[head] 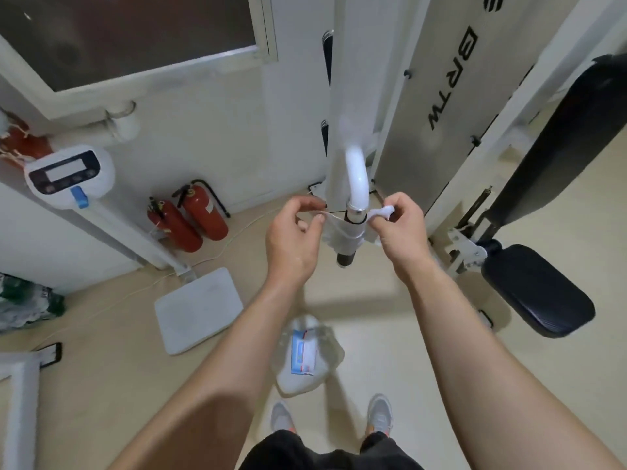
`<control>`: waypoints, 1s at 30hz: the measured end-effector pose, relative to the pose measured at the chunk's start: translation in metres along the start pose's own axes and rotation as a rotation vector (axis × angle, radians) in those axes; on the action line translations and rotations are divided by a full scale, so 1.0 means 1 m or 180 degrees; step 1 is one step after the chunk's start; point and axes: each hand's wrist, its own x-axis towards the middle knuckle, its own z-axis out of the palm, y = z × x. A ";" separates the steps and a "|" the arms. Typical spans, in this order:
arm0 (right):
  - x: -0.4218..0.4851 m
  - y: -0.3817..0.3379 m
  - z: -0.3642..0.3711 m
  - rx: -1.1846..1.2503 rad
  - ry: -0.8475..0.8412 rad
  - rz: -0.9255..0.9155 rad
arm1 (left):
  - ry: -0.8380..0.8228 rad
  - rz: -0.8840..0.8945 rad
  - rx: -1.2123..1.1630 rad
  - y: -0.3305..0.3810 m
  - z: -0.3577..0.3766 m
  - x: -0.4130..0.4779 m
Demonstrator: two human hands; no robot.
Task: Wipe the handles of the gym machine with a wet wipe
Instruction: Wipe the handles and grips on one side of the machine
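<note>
A white curved bar of the gym machine (356, 178) ends in a dark handle (346, 257) pointing toward me. A white wet wipe (342, 239) is draped around the handle. My left hand (293, 239) pinches the wipe's left end, pulled thin and taut. My right hand (400, 228) pinches the bunched right end of the wipe beside the handle's chrome collar. The middle of the handle is hidden under the wipe.
A pack of wet wipes in a clear bag (305, 354) lies on the floor by my feet. A white scale platform (198, 310) and two red fire extinguishers (190, 218) stand at left. Black padded seats (539, 290) are at right.
</note>
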 end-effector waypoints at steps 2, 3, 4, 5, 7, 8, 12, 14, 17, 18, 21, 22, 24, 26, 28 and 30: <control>-0.002 0.002 0.013 -0.0048 0.0481 0.0106 | -0.0102 -0.0092 -0.0124 0.001 0.008 0.001; -0.004 0.002 0.017 -0.0105 0.0718 0.0231 | -0.0132 -0.0136 -0.0217 0.001 0.013 0.002; -0.006 0.002 0.021 -0.0093 0.0869 0.0383 | -0.0146 -0.0191 -0.0334 0.001 0.018 0.002; -0.008 0.001 0.023 0.0055 0.0877 0.0509 | -0.0141 -0.0266 -0.0446 0.002 0.023 0.002; -0.015 -0.005 0.025 0.0636 0.0605 0.0655 | -0.0090 -0.0394 -0.0617 0.002 0.029 0.003; -0.019 -0.007 0.024 0.0903 0.0494 0.0656 | -0.0052 -0.0452 -0.0695 0.003 0.031 0.003; -0.042 -0.005 0.015 0.1084 -0.0130 0.0163 | 0.0069 -0.0674 -0.0927 -0.004 0.033 0.004; -0.051 -0.004 0.017 0.0720 -0.0436 -0.0177 | 0.0108 -0.0851 -0.1193 -0.008 0.033 0.003; -0.047 -0.003 0.027 0.0479 -0.0347 -0.0278 | -0.0006 -0.1287 -0.1998 -0.009 0.028 -0.004; -0.043 -0.004 0.030 0.0467 -0.0335 -0.0261 | -0.0028 -0.1293 -0.2109 -0.008 0.026 -0.006; -0.032 -0.011 0.033 0.0412 -0.0493 -0.0160 | 0.0119 -0.0855 -0.1350 0.008 0.017 -0.003; -0.029 -0.014 0.035 0.0375 -0.0582 -0.0127 | 0.0157 -0.0652 -0.1056 0.017 0.014 0.002; -0.025 -0.016 0.036 0.0287 -0.0707 -0.0097 | -0.0085 -0.0360 -0.0640 0.037 0.009 0.013; -0.020 -0.014 0.038 0.0277 -0.0746 -0.0035 | -0.0527 -0.0296 -0.0186 0.055 0.007 0.024; -0.015 -0.007 0.040 0.0321 -0.0771 0.0039 | -0.0841 -0.0428 0.0112 0.066 0.006 0.034; -0.014 0.003 0.044 0.0307 -0.0736 0.0077 | -0.1039 -0.0662 0.0238 0.073 0.004 0.043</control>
